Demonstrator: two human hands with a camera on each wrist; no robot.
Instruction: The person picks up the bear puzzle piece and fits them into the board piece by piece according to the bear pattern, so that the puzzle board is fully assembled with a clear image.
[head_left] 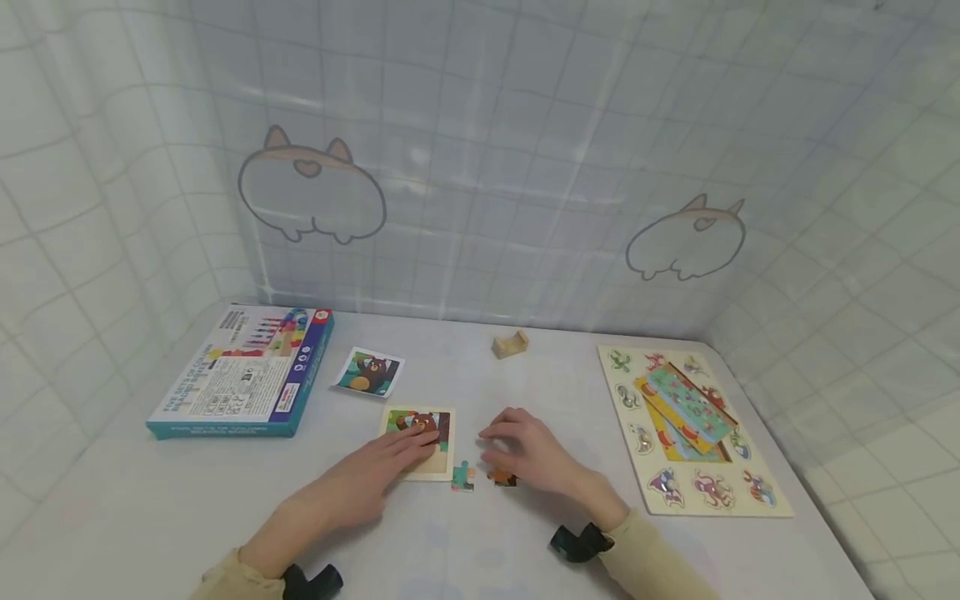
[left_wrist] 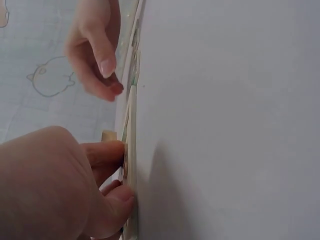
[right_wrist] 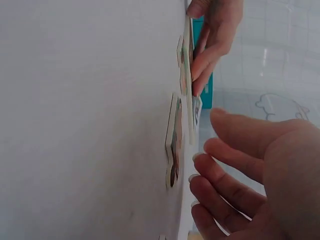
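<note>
A small square wooden puzzle tray (head_left: 452, 442) lies on the table with bear-picture pieces (head_left: 422, 419) in its upper part and bare wood showing lower down. My left hand (head_left: 363, 477) rests across it, fingers extended onto the pieces and the thumb touching the tray's edge in the left wrist view. Just right of the tray sits a loose teal jigsaw piece (head_left: 462, 477). My right hand (head_left: 536, 450) hovers above an orange-and-dark piece (head_left: 502, 478), partly covering it. Its fingers are loosely bent, with nothing between them in the right wrist view (right_wrist: 240, 170).
A bear picture card (head_left: 371, 373) lies behind the tray, right of a flat blue-edged box (head_left: 247, 375). Farther back stands a small notched wooden block (head_left: 510, 344). On the right, a wooden animal board (head_left: 652, 496) carries several colourful cards (head_left: 686, 408).
</note>
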